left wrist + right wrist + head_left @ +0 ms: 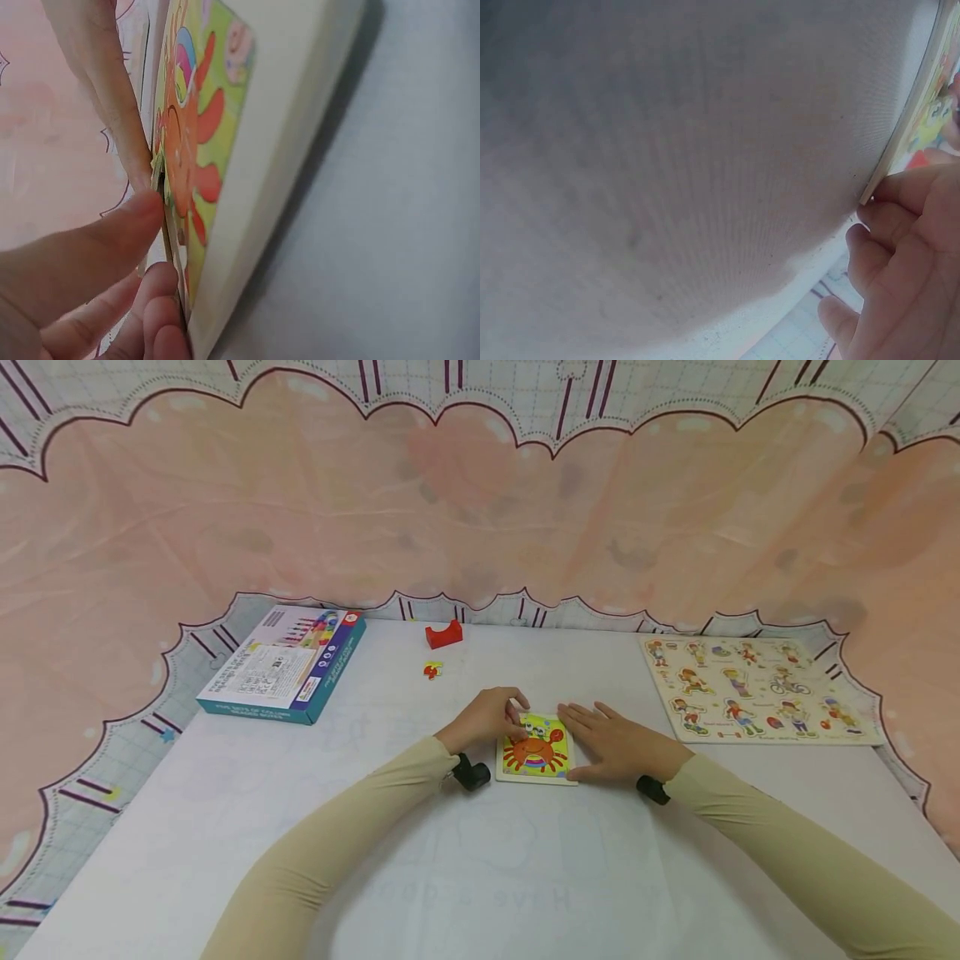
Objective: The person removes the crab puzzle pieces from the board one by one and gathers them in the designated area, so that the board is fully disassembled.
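Note:
A small square crab puzzle [537,758] lies on the table between both hands, its orange crab on a yellow-green ground inside a pale wooden frame. At its upper left corner, my left hand [486,720] pinches a thin puzzle piece [158,169] between thumb and fingers, tilted against the picture; most of that piece is hidden. My right hand [622,742] rests along the frame's right side with fingers extended, the thumb at the lower right corner. In the right wrist view, its fingertips touch the frame's edge [900,139].
Beyond the left hand lie a loose puzzle piece [432,670] and a red curved block [444,634]. A blue-and-white box [273,664] sits at the back left, a wooden board with figure pictures [712,721] at the back right. A patterned pink cloth [337,518] hangs behind the table.

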Demonstrator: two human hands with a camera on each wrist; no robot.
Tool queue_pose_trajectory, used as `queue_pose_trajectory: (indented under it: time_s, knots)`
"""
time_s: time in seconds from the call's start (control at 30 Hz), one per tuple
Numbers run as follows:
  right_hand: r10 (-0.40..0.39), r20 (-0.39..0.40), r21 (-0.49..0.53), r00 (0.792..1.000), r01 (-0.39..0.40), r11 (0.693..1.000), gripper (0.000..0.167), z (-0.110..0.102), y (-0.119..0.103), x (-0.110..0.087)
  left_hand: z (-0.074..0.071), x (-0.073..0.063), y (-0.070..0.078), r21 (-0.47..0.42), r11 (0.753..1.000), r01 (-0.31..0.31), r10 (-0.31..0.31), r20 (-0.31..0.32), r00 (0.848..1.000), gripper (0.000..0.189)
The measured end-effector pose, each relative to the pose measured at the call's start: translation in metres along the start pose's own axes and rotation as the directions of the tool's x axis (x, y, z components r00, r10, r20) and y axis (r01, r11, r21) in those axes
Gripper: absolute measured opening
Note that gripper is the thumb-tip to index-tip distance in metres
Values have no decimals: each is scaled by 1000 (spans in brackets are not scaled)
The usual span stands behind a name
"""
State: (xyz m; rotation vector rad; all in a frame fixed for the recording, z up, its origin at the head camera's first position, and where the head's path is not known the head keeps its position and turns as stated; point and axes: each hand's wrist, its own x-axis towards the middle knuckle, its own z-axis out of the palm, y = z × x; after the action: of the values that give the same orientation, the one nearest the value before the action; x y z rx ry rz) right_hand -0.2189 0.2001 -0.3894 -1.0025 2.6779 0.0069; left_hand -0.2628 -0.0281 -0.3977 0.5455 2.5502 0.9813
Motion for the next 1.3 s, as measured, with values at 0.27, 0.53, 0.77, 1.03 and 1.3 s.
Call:
queue_pose_trajectory:
  time_s: [0.27, 0.53, 0.77, 1.03, 1.3]
  knots:
    - [5, 0, 1, 1000, -5, 1000, 96, 1, 1, 1, -1, 1, 0, -5, 1000, -25, 25, -14, 1000, 34]
    - [8, 3, 4, 1000, -8, 1000, 96, 0, 0, 0, -1, 0, 1, -16, 1000, -2, 2, -22, 1000, 33]
    - [10, 6, 6, 1000, -10, 1000, 95, -1, -1, -1, 1, 2, -1, -29, 1000, 6, -7, -20, 1000, 32]
    - [-2, 3, -8, 1000, 2, 1000, 94, -2, -2, -1, 1, 1, -1, 41, 999, -31, 33, -63, 997, 29]
    - [-6, 1, -6, 1000, 6, 1000, 95, -1, -1, -1, 3, 0, -2, 40, 999, -20, 22, -59, 998, 29]
